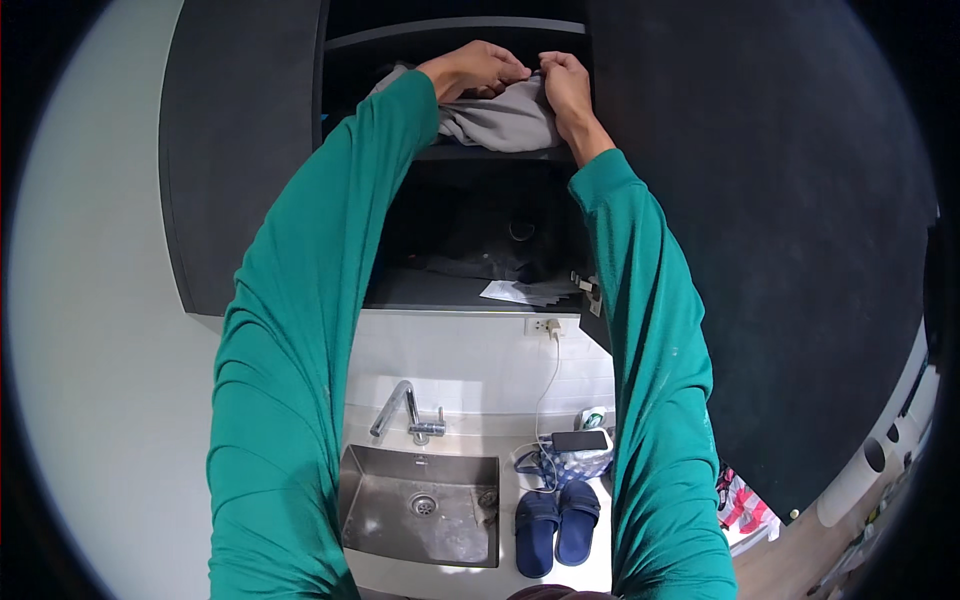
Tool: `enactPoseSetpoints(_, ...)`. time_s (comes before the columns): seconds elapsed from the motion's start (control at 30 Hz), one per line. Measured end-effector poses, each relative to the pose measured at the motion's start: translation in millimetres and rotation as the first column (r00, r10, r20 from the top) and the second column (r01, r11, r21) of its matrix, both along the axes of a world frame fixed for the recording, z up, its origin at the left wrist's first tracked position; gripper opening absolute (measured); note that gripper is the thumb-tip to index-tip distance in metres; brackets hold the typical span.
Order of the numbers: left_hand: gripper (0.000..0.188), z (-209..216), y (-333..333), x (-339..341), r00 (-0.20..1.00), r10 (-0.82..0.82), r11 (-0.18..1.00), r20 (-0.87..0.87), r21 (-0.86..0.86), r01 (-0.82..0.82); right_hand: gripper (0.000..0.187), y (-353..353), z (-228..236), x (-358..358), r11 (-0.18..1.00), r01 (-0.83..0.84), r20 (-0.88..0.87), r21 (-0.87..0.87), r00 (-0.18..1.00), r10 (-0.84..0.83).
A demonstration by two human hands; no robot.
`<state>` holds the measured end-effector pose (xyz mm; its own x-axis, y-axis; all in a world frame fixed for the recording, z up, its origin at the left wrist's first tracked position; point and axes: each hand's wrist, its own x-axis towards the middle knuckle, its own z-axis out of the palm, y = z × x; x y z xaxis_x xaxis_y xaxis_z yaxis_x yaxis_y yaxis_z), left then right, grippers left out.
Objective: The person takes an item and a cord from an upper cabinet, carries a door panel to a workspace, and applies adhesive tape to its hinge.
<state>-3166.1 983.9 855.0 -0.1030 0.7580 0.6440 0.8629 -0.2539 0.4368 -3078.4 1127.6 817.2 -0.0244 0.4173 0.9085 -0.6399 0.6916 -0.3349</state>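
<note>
Both my arms, in green sleeves, reach up into an open dark wall cabinet. A crumpled grey cloth (505, 122) lies on the upper shelf (470, 153) and bulges over its front edge. My left hand (478, 68) is closed, with thumb and fingertips pinching the top edge of the cloth. Close beside it on the right, my right hand (567, 88) has its fingers curled in on the same edge. The fingertips of the two hands almost meet. What kind of cloth item it is I cannot make out.
A dark cabinet door (750, 200) stands open at right. The lower shelf holds a black bag (500, 225) and white papers (515, 292). Below are a steel sink (420, 540), a faucet (405, 410), navy slippers (537, 535), a phone (580, 441) and a plugged-in charger (555, 328).
</note>
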Motion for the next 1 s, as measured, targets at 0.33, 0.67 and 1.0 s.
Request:
enactPoseSetpoints(0.33, 0.031, 10, 4, -10, 0.844, 0.446, 0.842, -0.300, 0.459, -0.282, 0.022, -6, -6, -4, 0.812, 0.512, -0.141, 0.281, 0.859, -0.493)
enactPoseSetpoints(0.67, 0.046, 8, -115, -61, 0.846, 0.476, 0.878, -0.239, 0.186, -0.441, 0.025, -4, -6, 13, 0.769, 0.581, -0.138, 0.268, 0.813, -0.566)
enactPoseSetpoints(1.0, 0.018, -40, -88, 28, 0.846, 0.003, 0.951, -0.532, 0.264, 0.163, 0.038, -81, -76, 36, 0.499, 0.592, -0.281, 0.633, 0.776, -0.565)
